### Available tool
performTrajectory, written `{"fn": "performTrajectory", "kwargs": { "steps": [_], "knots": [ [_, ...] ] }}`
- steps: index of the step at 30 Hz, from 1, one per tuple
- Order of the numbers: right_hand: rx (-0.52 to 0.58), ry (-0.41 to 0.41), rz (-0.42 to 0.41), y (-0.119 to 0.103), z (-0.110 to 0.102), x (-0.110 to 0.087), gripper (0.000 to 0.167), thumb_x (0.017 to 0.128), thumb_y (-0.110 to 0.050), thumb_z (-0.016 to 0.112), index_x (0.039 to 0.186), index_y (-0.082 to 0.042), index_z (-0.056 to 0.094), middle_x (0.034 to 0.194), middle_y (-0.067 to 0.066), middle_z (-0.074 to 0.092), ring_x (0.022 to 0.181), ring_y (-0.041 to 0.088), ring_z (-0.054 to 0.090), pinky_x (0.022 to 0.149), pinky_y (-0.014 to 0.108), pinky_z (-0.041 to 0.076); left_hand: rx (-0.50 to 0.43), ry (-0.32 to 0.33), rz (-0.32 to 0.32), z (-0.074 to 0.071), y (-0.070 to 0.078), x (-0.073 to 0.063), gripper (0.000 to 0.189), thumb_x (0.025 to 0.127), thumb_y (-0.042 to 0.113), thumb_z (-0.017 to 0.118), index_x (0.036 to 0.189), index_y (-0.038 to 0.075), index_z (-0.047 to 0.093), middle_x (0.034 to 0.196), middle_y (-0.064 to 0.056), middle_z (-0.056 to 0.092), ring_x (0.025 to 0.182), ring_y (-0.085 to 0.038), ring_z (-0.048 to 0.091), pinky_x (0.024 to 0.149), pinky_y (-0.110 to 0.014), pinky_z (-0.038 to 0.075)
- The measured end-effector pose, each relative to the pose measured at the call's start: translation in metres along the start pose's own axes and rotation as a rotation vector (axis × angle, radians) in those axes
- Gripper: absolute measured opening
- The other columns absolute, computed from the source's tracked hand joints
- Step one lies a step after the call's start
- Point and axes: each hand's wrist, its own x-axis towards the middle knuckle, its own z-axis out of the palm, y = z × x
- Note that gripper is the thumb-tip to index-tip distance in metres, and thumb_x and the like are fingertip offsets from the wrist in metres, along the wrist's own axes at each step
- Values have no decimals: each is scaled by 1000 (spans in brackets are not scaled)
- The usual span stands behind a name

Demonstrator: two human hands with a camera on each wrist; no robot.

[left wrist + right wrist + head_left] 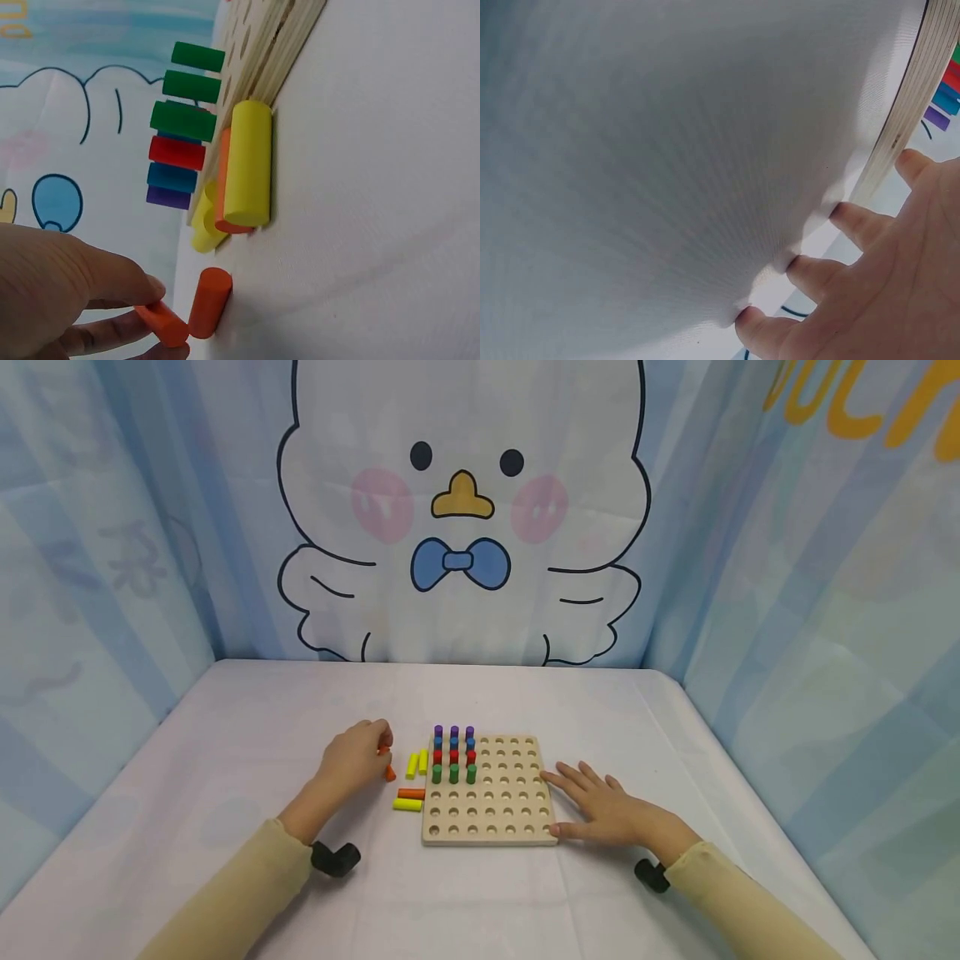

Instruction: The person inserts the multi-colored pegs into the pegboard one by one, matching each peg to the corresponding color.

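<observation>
My left hand (351,758) pinches an orange peg (165,325) between thumb and fingers, left of the wooden pegboard (487,842). Right beside that peg, a second orange peg (211,301) lies on the table. My right hand (603,810) has its fingers spread, with thumb and index fingertip at the board's right edge and the other fingertips on the cloth. Standing in the board's left columns are green pegs (453,773), red pegs (453,757), blue pegs (454,743) and purple pegs (454,730), three of each colour, row behind row.
Two yellow pegs (412,766) lie by the board's back left side. Nearer me, another orange peg (411,793) and a yellow peg (407,806) lie against its left edge. A white cloth (480,902) covers the table, with printed curtains (810,610) around it.
</observation>
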Motion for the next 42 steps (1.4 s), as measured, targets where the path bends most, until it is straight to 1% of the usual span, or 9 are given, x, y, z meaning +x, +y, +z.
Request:
{"fn": "performTrajectory", "kwargs": {
  "steps": [4,8,11,13,18,24,32,37,42],
  "knots": [
    [6,6,-7,-1,-1,-1,88,95,-72,53,165,-30,21,172,14,16,157,50,9,115,80,11,-22,-7,36,-2,11,-4,18,92,12,74,106,8,62,98,-8,64,79,-21,56,75,-35,54],
    [7,7,-5,0,0,0,88,95,-72,53,165,-30,21,173,14,16,157,50,9,115,79,11,-64,-34,79,-3,22,-8,23,92,13,77,109,8,61,100,-7,64,81,-20,57,78,-34,56],
    [2,7,2,1,1,0,88,94,-73,53,165,-31,21,173,13,16,158,49,8,116,79,10,-88,-61,97,-3,31,-12,22,91,13,78,104,11,61,99,-7,63,83,-20,57,80,-33,56],
    [1,6,5,1,1,0,88,94,-73,53,165,-31,21,173,12,16,158,48,8,116,78,10,-103,-73,108,-3,37,-15,21,90,13,79,100,12,60,97,-6,62,82,-20,56,77,-31,55],
    [11,6,-4,2,2,0,88,95,-72,54,165,-31,22,173,13,16,158,48,8,116,79,10,-122,-65,141,-3,48,-21,20,91,13,78,95,14,59,94,-3,61,81,-19,56,72,-29,55],
    [16,7,-11,1,1,-1,86,96,-71,54,165,-31,21,173,14,16,157,50,8,115,79,10,-148,-57,149,1,53,-23,17,92,14,78,93,15,61,93,-1,61,82,-18,57,73,-28,55],
    [8,11,-11,1,2,1,87,95,-72,53,165,-31,22,173,13,16,157,49,8,116,79,10,-169,-52,180,6,53,-23,18,93,19,78,89,16,61,87,2,61,75,-16,56,65,-27,51],
    [1,12,-11,3,3,1,88,95,-73,52,165,-31,21,173,13,16,157,49,8,116,78,11,-152,-54,203,9,52,-24,20,93,23,78,86,17,60,81,4,60,68,-14,54,59,-26,46],
    [-2,16,-9,2,2,0,87,95,-73,52,165,-31,21,173,13,16,157,49,8,116,78,11,-126,-50,225,11,52,-26,22,93,25,79,84,18,59,80,4,60,68,-13,53,59,-26,44]
  ]
}}
